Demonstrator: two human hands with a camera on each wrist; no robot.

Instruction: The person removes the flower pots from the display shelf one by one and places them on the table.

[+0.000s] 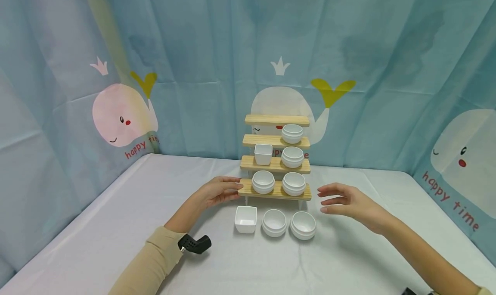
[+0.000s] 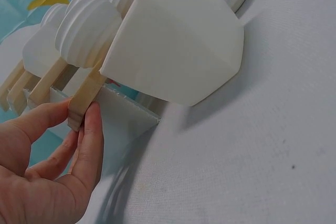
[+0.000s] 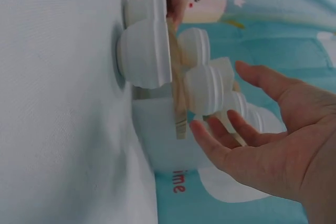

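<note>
My left hand (image 1: 217, 192) pinches the left end of the bottom shelf (image 1: 274, 191) of a wooden stepped rack (image 1: 277, 157), thumb above and fingers (image 2: 90, 145) under the plank's end grain. The rack stands upright at twelve o'clock on the white-covered table (image 1: 116, 226). Its four planks run with their long axes left to right, nine to three o'clock, each higher plank set further back. My right hand (image 1: 346, 202) hovers at the rack's three o'clock, fingers spread and loosely straight, just off the bottom shelf's right end and gripping nothing.

The bottom shelf carries two round white bowls (image 1: 263, 181), mouths up. Above sit a square cup (image 1: 263, 153) and further round bowls. On the table at the rack's six o'clock, a square white dish (image 1: 246, 219) and two round dishes (image 1: 274, 222) lie in a left-to-right row. A whale-print curtain (image 1: 124, 114) hangs behind.
</note>
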